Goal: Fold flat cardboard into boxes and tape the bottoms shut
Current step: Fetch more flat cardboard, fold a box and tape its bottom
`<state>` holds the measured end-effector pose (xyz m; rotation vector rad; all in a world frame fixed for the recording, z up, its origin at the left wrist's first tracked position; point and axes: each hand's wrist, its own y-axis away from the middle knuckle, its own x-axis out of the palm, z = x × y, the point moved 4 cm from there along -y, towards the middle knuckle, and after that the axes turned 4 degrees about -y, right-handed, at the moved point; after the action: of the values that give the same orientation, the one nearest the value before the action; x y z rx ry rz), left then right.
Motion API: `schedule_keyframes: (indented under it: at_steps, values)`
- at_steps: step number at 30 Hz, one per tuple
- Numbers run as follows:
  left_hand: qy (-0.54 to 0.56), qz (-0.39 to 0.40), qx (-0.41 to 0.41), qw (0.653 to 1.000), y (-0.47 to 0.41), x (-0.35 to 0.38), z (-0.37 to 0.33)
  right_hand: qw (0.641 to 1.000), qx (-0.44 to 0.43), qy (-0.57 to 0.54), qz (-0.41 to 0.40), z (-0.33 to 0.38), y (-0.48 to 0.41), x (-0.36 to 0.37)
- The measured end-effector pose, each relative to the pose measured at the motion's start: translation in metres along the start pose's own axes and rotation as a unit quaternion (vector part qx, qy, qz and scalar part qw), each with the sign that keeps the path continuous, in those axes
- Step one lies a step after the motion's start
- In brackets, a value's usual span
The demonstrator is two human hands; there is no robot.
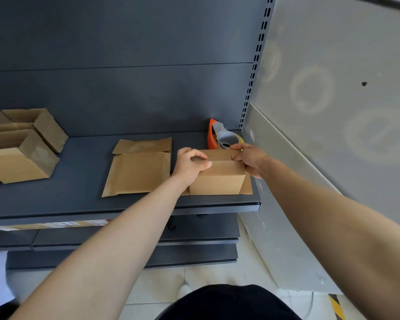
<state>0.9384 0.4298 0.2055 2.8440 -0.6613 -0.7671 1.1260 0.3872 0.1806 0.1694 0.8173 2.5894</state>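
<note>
A small brown cardboard box [218, 179] stands on the dark shelf [79, 181] near its right end, with its flaps folded over on top. My left hand [189, 162] grips the box's top left edge, fingers curled over the flaps. My right hand [249, 159] holds the top right edge, thumb and fingers pinching the flap. An orange and grey tape dispenser [219, 136] sits just behind the box. A stack of flat cardboard [136, 172] lies to the left of the box.
Several folded open boxes [21, 144] stand at the shelf's left end. The shelf's front edge runs just below the box; lower shelves [194, 232] lie beneath. A pale wall [333, 100] rises on the right.
</note>
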Motion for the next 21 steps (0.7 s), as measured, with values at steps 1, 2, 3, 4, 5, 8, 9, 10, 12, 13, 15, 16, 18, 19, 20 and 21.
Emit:
schedule_keyframes:
  at_steps: [1,2,3,4,5,8,9,10,12,13,15,16,18,19,20,21]
  values:
    - [-0.007,0.001,-0.003,1.0,-0.002,0.0,-0.002,1.0,0.004,0.015,0.006,0.002,-0.001,0.0]
    - [-0.014,0.001,-0.008,1.0,-0.003,0.001,-0.003,0.999,0.008,0.031,0.015,0.003,-0.004,-0.001]
    - [-0.02,0.0,-0.014,1.0,-0.005,0.001,-0.005,0.998,0.014,0.048,0.025,0.004,-0.006,-0.001]
    - [-0.024,-0.001,-0.02,1.0,-0.007,0.002,-0.006,0.997,0.021,0.062,0.029,0.006,-0.007,-0.001]
    - [-0.027,-0.002,-0.026,0.999,-0.008,0.002,-0.007,0.997,0.023,0.078,0.02,0.01,-0.008,-0.002]
    - [-0.033,0.001,-0.044,0.998,-0.01,0.004,-0.01,0.993,-0.005,0.106,-0.054,0.025,-0.012,-0.006]
    - [-0.032,0.002,-0.047,0.998,-0.011,0.004,-0.01,0.991,-0.021,0.115,-0.069,0.03,-0.017,-0.005]
    - [-0.029,0.001,-0.049,0.998,-0.011,0.004,-0.01,0.988,-0.04,0.131,-0.076,0.036,-0.02,-0.001]
    - [-0.027,-0.001,-0.048,0.998,-0.011,0.002,-0.009,0.978,-0.059,0.184,-0.077,0.046,-0.026,0.011]
    - [-0.03,0.001,-0.047,0.998,-0.011,0.002,-0.008,0.971,-0.057,0.218,-0.074,0.05,-0.029,0.017]
    - [-0.042,0.006,-0.048,0.998,-0.012,0.0,-0.009,0.957,-0.043,0.283,-0.05,0.055,-0.035,0.03]
    - [-0.048,0.009,-0.051,0.997,-0.013,-0.001,-0.01,0.95,-0.03,0.309,-0.036,0.056,-0.037,0.036]
    - [-0.056,0.012,-0.056,0.997,-0.016,-0.002,-0.011,0.925,-0.006,0.381,-0.007,0.057,-0.043,0.045]
    - [-0.061,0.014,-0.06,0.996,-0.017,-0.003,-0.011,0.91,0.002,0.414,0.005,0.056,-0.045,0.048]
    - [-0.064,0.016,-0.066,0.996,-0.019,-0.003,-0.011,0.899,0.011,0.438,0.016,0.056,-0.048,0.05]
    - [-0.064,0.015,-0.07,0.995,-0.02,-0.002,-0.01,0.887,0.014,0.46,0.023,0.056,-0.052,0.052]
